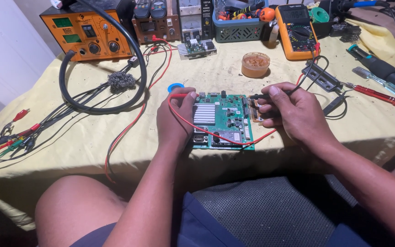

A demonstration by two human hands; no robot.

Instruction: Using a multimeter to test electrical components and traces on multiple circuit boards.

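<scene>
I see a green circuit board (222, 121) lying flat near the front edge of the counter (115, 151), which is covered in yellow cloth. My left hand (175, 120) rests on the board's left side, fingers pinched together on a red probe (181, 95) whose red lead (216, 135) loops across the board. My right hand (293, 112) sits at the board's right edge, fingers clamped on a black probe (258, 96) with its tip over the connector strip there. Behind the board stand a small tub of amber paste (255, 64) and a yellow multimeter (296, 32). An orange rework station (88, 34) sits at the far left, and 1 red screwdriver (376, 94) lies to the right.
</scene>
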